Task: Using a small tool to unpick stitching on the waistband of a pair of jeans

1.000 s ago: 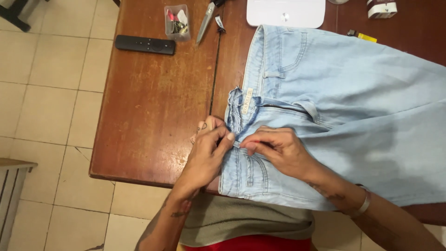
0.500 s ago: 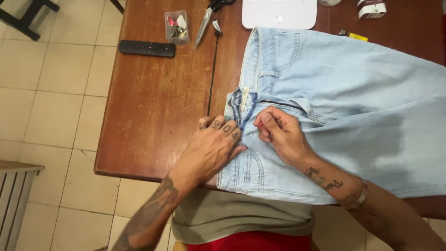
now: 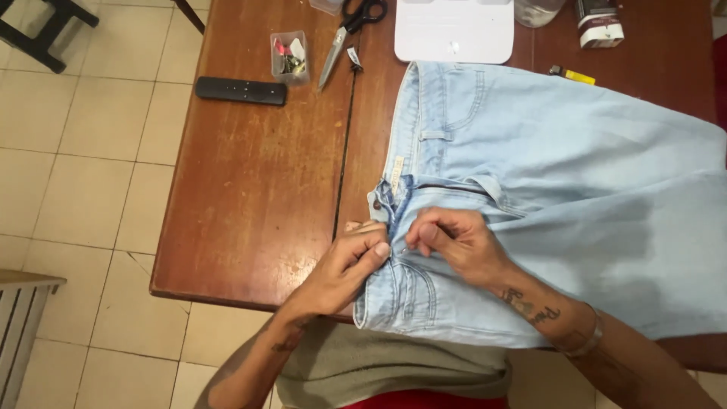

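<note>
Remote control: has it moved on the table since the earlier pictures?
No. The remote control still lies just left of the small clear box on the table.

A small clear plastic box [image 3: 288, 56] of coloured bits stands near the desk's [image 3: 250, 189] far edge. A tan label [image 3: 395, 165] sits inside the jeans' [image 3: 575, 197] waistband, mid-desk.
</note>
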